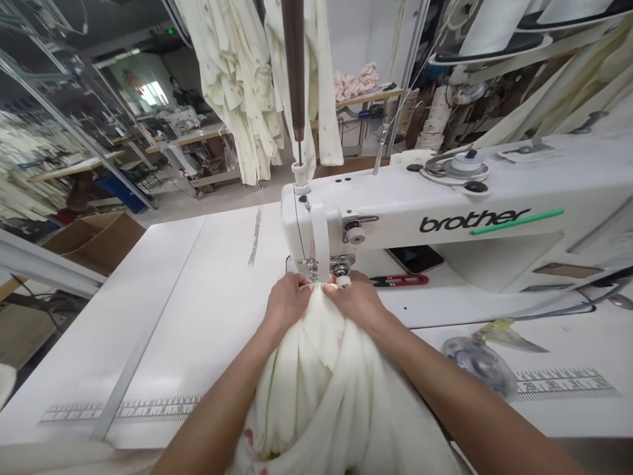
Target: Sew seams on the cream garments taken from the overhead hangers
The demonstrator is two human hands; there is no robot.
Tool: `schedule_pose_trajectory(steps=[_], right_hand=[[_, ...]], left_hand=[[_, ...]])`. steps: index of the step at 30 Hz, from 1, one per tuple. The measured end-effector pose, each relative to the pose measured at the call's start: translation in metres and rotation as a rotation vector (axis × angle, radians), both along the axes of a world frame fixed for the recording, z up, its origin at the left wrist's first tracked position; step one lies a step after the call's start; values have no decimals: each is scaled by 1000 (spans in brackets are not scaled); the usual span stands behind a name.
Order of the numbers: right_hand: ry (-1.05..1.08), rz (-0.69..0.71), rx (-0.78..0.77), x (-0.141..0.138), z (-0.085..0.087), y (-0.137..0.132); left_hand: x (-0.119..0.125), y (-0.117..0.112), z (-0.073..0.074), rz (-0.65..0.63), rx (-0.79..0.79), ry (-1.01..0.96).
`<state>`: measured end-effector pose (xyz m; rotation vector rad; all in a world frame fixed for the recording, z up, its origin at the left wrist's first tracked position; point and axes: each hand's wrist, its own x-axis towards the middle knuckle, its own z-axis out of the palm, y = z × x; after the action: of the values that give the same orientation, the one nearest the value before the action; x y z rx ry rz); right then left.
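Fingers of the left hand (288, 303) and right hand (359, 300) pinched cream cloth (324, 376) at the white sewing machine's (395, 208) left end.

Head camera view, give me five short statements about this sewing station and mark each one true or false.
1. The left hand and right hand hold the cream fabric. True.
2. The red-handled snips lie to the left of both hands. False: the snips lie to the right of both.
3. A phone lies under the arm of the sewing machine. True.
4. The strip on the machine's front is orange. False: it is green.
5. Pink cloth lies in the background. True.
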<state>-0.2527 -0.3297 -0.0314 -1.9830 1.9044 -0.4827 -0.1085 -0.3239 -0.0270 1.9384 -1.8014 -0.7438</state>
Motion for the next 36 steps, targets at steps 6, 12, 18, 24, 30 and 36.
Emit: schedule_pose_trajectory(steps=[6,12,18,24,30,36], right_hand=[[12,-6,3,-1,-3,-1],[1,60,1,-2,3,0],[22,67,-38,-3,1,0],[41,58,-42,-2,-1,1],[58,57,-39,-2,-2,1],[64,66,-63,0,-5,1]], left_hand=[[-3,2,4,30,24,14],[-2,1,-2,17,-31,66],[-4,-1,-6,49,-76,102],[-3,-2,-10,36,-106,90],[-3,-4,-10,14,-111,99],[-2,-4,-13,-6,-163,76]])
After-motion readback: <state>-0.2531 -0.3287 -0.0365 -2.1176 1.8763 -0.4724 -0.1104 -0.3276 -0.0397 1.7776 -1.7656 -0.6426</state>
